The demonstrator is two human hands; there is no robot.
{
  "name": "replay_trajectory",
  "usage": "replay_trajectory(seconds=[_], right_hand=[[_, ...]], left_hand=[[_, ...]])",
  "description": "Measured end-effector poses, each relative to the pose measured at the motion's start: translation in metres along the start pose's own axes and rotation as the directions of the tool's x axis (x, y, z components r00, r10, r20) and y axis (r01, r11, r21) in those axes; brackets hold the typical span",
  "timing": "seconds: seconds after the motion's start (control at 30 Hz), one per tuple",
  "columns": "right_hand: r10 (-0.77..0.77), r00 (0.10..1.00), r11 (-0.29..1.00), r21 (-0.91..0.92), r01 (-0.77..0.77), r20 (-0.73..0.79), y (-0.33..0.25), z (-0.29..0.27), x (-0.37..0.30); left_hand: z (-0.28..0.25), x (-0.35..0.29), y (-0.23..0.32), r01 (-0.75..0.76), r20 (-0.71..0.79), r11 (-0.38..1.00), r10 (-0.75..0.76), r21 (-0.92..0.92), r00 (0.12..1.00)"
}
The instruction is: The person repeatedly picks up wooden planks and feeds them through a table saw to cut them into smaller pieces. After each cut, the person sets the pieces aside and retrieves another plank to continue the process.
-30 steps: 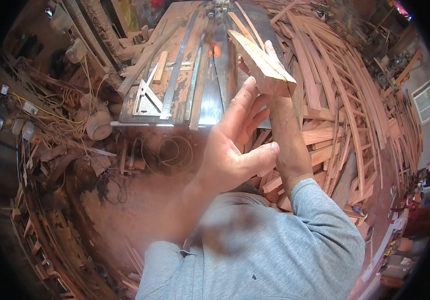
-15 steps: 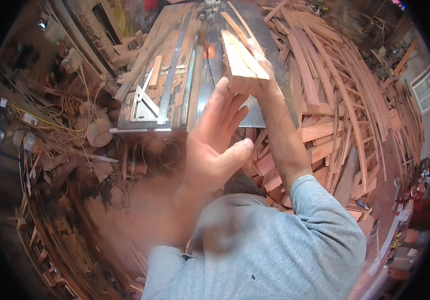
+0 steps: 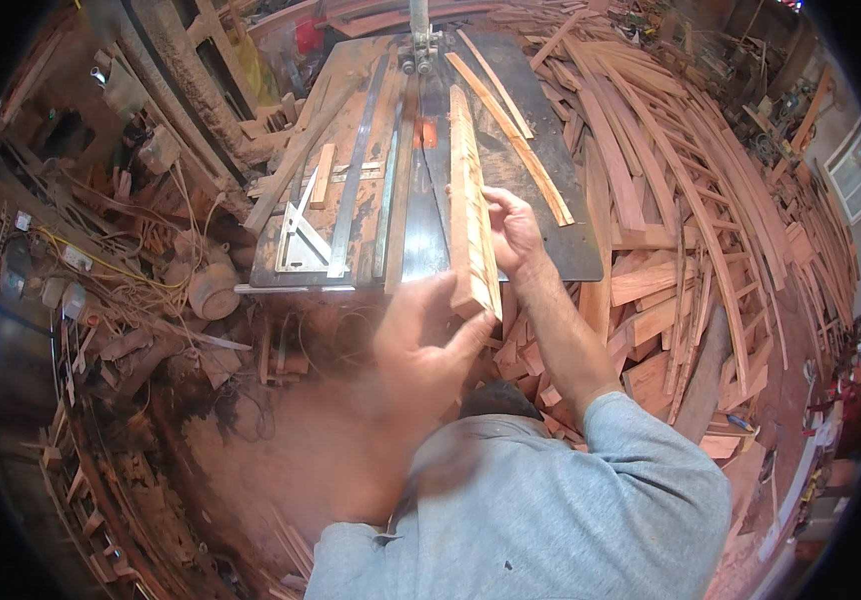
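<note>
A long pale wooden plank (image 3: 471,200) lies lengthwise on the dark metal saw table (image 3: 571,250), pointing toward the saw blade guide (image 3: 419,45) at the far end. My right hand (image 3: 513,232) grips the plank's right side near its middle. My left hand (image 3: 423,335), blurred, holds the plank's near end, thumb against its end face. A metal fence bar (image 3: 356,180) and a set square (image 3: 296,240) lie on the table's left part. Thin wooden strips (image 3: 511,135) rest to the right of the plank.
Heaps of curved reddish wood offcuts (image 3: 691,230) cover the floor right of the table. To the left lies a clutter of scrap, wires and a round pot (image 3: 213,290). Sawdust covers the ground in front of me (image 3: 251,440).
The plank came down from held up and tilted to lying flat along the saw table. My right hand slid onto its side; my left hand dropped to its near end.
</note>
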State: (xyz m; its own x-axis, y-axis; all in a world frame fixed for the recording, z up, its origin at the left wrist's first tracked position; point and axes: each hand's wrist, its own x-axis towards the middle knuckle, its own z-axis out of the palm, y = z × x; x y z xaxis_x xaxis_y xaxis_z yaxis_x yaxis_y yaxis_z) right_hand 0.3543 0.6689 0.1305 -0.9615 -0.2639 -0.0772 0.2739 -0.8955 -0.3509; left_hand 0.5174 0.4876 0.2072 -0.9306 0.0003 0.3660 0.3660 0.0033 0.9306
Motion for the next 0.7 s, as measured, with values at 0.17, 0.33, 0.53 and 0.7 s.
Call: replay_trajectory(seconds=[0.17,0.33,0.53,0.7], right_hand=[[-0.026,0.999,0.987,0.162,0.021,0.032,0.008,0.001,-0.011],[-0.08,0.992,0.995,0.07,0.073,0.102,-0.014,0.017,0.006],[-0.176,0.972,0.984,0.054,0.169,0.156,-0.026,0.049,0.005],[-0.213,0.971,0.968,-0.111,0.225,0.109,-0.025,0.056,0.005]], left_hand=[[0.012,-0.011,-0.007,-0.262,0.063,0.947,0.254,0.189,0.965],[0.026,0.023,0.013,-0.488,0.042,0.832,0.495,0.263,0.868],[0.045,0.058,0.024,-0.642,-0.022,0.707,0.677,0.297,0.736],[0.05,0.068,0.023,-0.66,-0.063,0.701,0.697,0.27,0.714]])
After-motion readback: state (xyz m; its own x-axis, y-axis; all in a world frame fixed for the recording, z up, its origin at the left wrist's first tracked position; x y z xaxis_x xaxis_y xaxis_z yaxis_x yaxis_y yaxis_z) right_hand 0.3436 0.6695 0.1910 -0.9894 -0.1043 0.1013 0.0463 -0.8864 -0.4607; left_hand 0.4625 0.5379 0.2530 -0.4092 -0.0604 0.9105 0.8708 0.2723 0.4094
